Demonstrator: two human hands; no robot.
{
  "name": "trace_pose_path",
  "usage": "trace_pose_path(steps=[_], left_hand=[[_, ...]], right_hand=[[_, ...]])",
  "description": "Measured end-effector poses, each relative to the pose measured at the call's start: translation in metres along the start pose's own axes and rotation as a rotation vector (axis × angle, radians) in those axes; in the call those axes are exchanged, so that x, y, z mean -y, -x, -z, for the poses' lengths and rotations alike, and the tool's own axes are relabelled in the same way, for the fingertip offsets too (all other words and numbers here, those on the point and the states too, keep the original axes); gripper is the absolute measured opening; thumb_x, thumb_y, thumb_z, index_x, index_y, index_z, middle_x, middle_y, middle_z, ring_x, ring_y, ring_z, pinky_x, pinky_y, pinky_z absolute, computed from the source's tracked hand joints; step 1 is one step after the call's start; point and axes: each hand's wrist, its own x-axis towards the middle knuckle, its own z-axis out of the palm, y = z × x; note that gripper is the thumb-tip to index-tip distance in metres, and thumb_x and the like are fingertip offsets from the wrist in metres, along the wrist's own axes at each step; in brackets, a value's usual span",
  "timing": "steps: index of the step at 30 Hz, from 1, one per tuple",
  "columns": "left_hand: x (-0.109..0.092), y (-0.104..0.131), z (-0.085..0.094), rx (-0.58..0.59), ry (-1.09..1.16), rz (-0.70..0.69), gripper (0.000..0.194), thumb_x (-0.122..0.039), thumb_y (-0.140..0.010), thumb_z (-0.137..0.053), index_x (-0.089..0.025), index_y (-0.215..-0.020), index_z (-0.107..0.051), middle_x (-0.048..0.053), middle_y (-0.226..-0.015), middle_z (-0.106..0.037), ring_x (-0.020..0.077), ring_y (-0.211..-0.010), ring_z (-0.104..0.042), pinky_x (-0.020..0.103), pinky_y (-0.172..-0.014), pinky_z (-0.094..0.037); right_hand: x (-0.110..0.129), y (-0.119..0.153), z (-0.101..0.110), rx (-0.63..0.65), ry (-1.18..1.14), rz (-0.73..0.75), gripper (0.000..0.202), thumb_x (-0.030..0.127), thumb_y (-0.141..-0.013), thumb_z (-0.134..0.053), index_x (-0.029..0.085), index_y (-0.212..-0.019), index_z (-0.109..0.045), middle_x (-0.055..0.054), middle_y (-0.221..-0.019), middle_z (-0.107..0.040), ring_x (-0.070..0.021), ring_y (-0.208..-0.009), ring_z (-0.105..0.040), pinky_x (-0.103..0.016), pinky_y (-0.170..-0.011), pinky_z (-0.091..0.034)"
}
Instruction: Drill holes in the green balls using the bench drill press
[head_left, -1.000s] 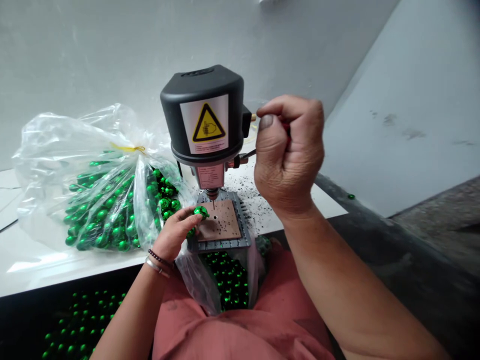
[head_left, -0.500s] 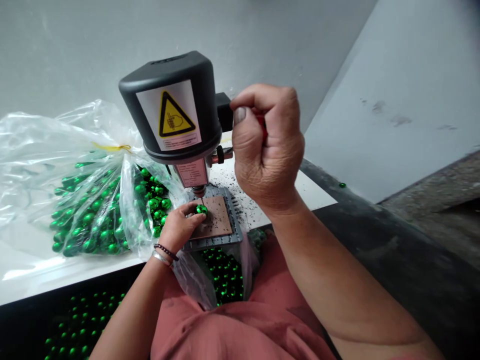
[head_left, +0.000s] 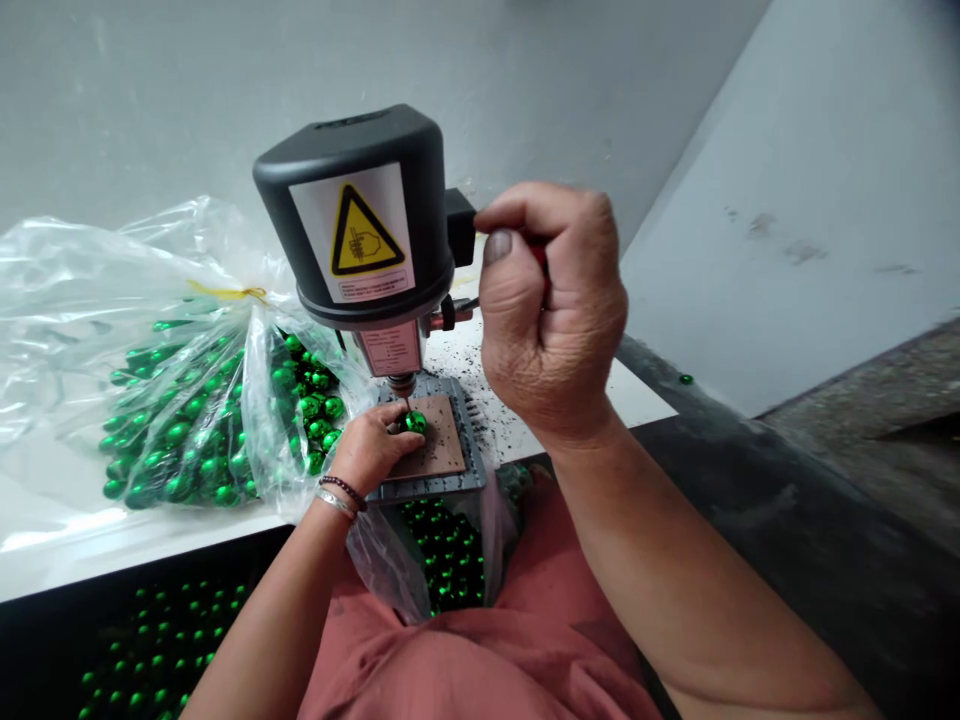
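Between the thumb and fingers of my left hand [head_left: 375, 440] is a shiny green ball [head_left: 415, 424], held over a brown board [head_left: 442, 445] on the base of a small bench drill press [head_left: 360, 220]. The thin drill bit [head_left: 407, 402] comes down at the ball's upper edge; whether it has entered cannot be told. My right hand [head_left: 555, 310] is closed around the red-ended feed lever of the press, right of its black motor housing. Most of the lever is hidden by my fingers.
A clear plastic bag [head_left: 187, 430] of green balls, tied with yellow, lies left on the white table [head_left: 52, 555]. More balls are in a bag [head_left: 442, 560] at my lap and below the table at left. Dark shavings litter the tabletop. One ball [head_left: 686, 379] lies far right.
My left hand has shifted the green ball slightly right, under the drill bit. My right hand, still on the lever, sits a little lower. The view has moved slightly.
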Motion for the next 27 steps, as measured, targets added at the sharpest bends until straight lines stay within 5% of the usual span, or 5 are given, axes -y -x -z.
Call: trace_pose_path(steps=[6, 12, 17, 27], left_hand=[[-0.002, 0.003, 0.001, 0.003, -0.049, -0.028, 0.040, -0.035, -0.069, -0.063, -0.028, -0.108, -0.062, 0.000, -0.111, -0.064, 0.0201, -0.100, -0.058, 0.028, -0.087, -0.041], [-0.004, 0.003, 0.003, 0.006, -0.098, -0.041, 0.032, -0.037, -0.069, -0.062, -0.026, -0.100, -0.066, 0.000, -0.105, -0.067, 0.0201, -0.093, -0.060, 0.026, -0.079, -0.044], [-0.004, 0.004, 0.002, -0.003, -0.097, -0.049, 0.031, -0.037, -0.070, -0.062, -0.027, -0.099, -0.066, 0.000, -0.107, -0.066, 0.0193, -0.094, -0.059, 0.026, -0.082, -0.042], [0.002, 0.003, -0.002, -0.022, -0.084, -0.039, 0.037, -0.037, -0.069, -0.062, -0.027, -0.104, -0.064, 0.002, -0.110, -0.065, 0.0202, -0.097, -0.059, 0.027, -0.081, -0.042]], right_hand=[[0.003, 0.008, 0.012, 0.069, -0.049, -0.027, 0.024, 0.017, -0.083, -0.041, 0.021, -0.104, -0.053, -0.001, -0.093, -0.062, -0.0090, -0.083, -0.059, -0.025, -0.077, -0.050], [0.013, 0.020, 0.027, 0.250, -0.153, -0.313, 0.024, 0.026, -0.084, -0.042, 0.024, -0.103, -0.057, 0.002, -0.076, -0.061, -0.0078, -0.069, -0.058, -0.024, -0.066, -0.051], [0.020, 0.028, 0.021, 0.157, -0.177, -0.425, 0.024, 0.033, -0.084, -0.043, 0.023, -0.099, -0.058, 0.001, -0.069, -0.059, -0.0076, -0.064, -0.056, -0.023, -0.062, -0.049], [0.018, 0.049, 0.009, -0.007, -0.042, -0.293, 0.027, 0.022, -0.082, -0.046, 0.022, -0.108, -0.054, 0.002, -0.065, -0.054, -0.0074, -0.056, -0.049, -0.023, -0.054, -0.044]])
